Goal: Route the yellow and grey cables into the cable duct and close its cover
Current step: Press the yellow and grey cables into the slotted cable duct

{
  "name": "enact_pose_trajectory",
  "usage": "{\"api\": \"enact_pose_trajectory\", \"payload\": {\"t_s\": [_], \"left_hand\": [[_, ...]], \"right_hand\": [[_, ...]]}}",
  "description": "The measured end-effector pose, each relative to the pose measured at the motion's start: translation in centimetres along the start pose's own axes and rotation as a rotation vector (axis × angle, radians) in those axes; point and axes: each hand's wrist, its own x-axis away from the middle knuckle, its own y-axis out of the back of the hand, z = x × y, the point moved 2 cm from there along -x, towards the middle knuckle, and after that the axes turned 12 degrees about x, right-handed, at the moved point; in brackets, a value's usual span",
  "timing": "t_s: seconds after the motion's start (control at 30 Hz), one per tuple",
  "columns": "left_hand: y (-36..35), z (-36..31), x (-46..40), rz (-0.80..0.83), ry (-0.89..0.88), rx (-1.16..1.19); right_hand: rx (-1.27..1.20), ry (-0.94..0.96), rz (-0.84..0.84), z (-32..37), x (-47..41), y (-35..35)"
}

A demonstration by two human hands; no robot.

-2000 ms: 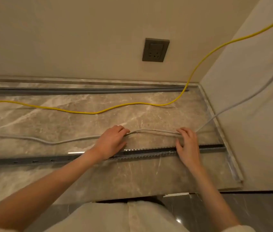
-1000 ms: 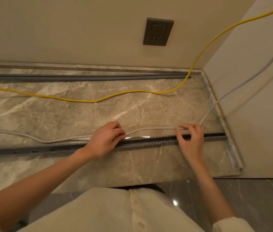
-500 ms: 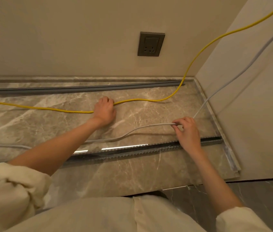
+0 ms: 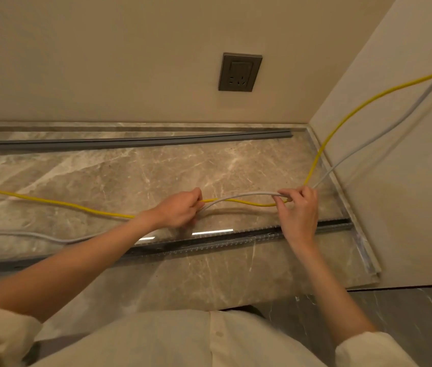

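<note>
Left hand (image 4: 180, 209) fingers closed on yellow cable (image 4: 72, 205) and grey cable (image 4: 249, 194), right hand (image 4: 299, 207) pinching both, open duct (image 4: 209, 245) at 6 o'clock on marble bench (image 4: 130, 176)

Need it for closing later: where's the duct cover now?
The duct cover lies along the back wall's foot, beyond both hands, below the wall socket.

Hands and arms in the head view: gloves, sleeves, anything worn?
No gloves: the left hand and right hand are bare, with no rings, watch or wristbands visible. Both forearms are uncovered. Cream-white shirt sleeves are pushed up toward the elbows, the left sleeve bunched in folds, the right sleeve showing at the lower edge. The same pale shirt front has a small button.
</note>
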Motion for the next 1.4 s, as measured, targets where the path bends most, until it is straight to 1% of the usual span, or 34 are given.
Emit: {"api": "enact_pose_trajectory", "payload": {"t_s": [0.07,0.13,0.2,0.27,0.33,0.43,0.5,0.57,0.67,0.7,0.73,0.77,0.87,0.93,1.0,1.07,1.13,1.27,1.4], "left_hand": [[0.0,0.0,0.3,0.014,0.038,0.021],[0.2,-0.2,0.4,-0.063,0.056,0.04],[0.8,-0.9,0.6,-0.16,0.04,0.063],[1.5,-1.7,0.9,-0.211,0.017,0.098],[2.1,-2.7,1.4,-0.22,-0.01,0.126],[2.7,-4.2,2.7,-0.212,-0.072,0.156],[2.9,-5.0,3.7,-0.203,-0.116,0.189],[3.0,-5.5,4.6,-0.164,-0.149,0.237],[2.7,-5.1,5.4,-0.013,-0.135,0.348],[2.5,-4.8,5.6,0.033,-0.129,0.361],[2.1,-4.5,5.7,0.063,-0.132,0.347],[1.6,-4.2,5.9,0.084,-0.143,0.306],[-0.3,-3.2,6.4,0.119,-0.199,0.044],[-1.6,-2.4,6.9,0.069,-0.24,-0.113],[-2.3,-2.0,7.3,-0.041,-0.289,-0.158],[-2.7,-1.9,7.3,-0.11,-0.325,-0.194],[-2.9,-2.0,7.3,-0.129,-0.356,-0.256],[-3.1,-2.6,7.8,-0.162,-0.472,-0.436],[-3.2,-2.4,8.2,-0.2,-0.485,-0.468]], "right_hand": [[-0.072,-0.073,-0.017,0.3,0.3,-0.2],[-0.203,-0.2,-0.025,0.6,0.8,-0.5],[-0.337,-0.353,0.012,0.8,1.4,-0.8],[-0.458,-0.495,0.063,0.8,1.6,-1.1],[-0.668,-0.654,0.151,0.5,1.1,-1.2],[-1.039,-0.86,0.371,0.6,0.1,-0.7],[-1.152,-0.905,0.471,0.7,-0.5,-0.4],[-1.21,-0.899,0.528,0.7,-0.9,-0.3],[-1.416,-0.883,0.619,0.5,-1.1,-0.1],[-1.492,-0.877,0.642,0.4,-1.0,0.1],[-1.516,-0.863,0.651,0.1,-1.0,0.3],[-1.475,-0.838,0.642,-0.2,-0.8,0.4],[-1.178,-0.719,0.575,-1.2,-0.1,0.9],[-1.083,-0.692,0.53,-2.0,0.6,1.2],[-0.988,-0.685,0.465,-2.5,1.3,1.2],[-0.9,-0.689,0.393,-2.7,1.8,1.0],[-0.81,-0.679,0.341,-2.7,2.1,0.4],[-0.632,-0.591,0.297,-2.6,2.5,-0.4],[-0.579,-0.52,0.24,-2.5,2.8,-0.8]]}}
